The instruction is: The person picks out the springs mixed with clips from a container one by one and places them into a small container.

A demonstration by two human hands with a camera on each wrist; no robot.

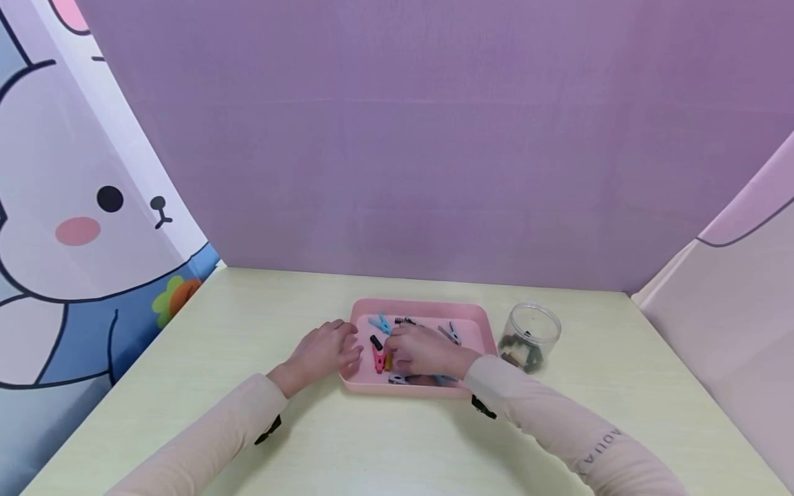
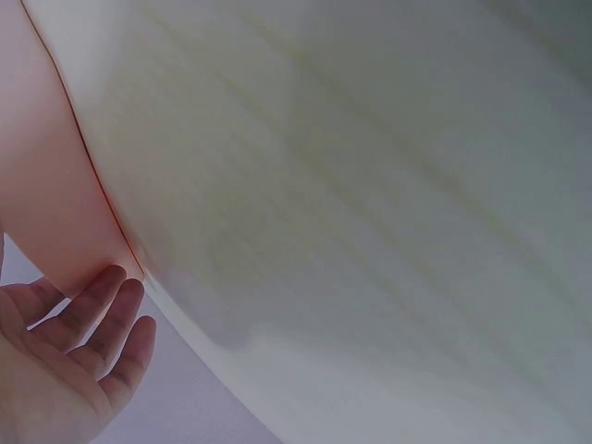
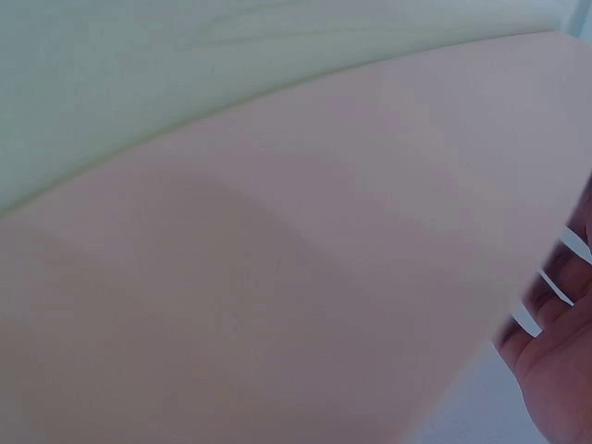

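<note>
A shallow pink tray (image 1: 406, 390) on the table holds several small clips. A blue clip (image 1: 382, 324) and a grey clip (image 1: 455, 333) lie toward its far side, and a pink clip (image 1: 379, 361) sits near the left, beside a small black piece (image 1: 375, 342). My left hand (image 1: 324, 351) rests at the tray's left rim with loosely bent fingers; the left wrist view shows fingertips against the tray wall (image 2: 55, 176). Over the middle of the tray is my right hand (image 1: 428, 350), fingers pointing down among the clips, near a yellow clip (image 1: 389, 361). Its fingertips are partly hidden, so any hold cannot be seen.
Right of the tray stands a clear round jar (image 1: 541, 324) with dark and brown small things inside. The pale table (image 1: 347, 441) meets a purple backdrop (image 1: 422, 172) behind. A cartoon-printed cloth (image 1: 80, 172) hangs at the left.
</note>
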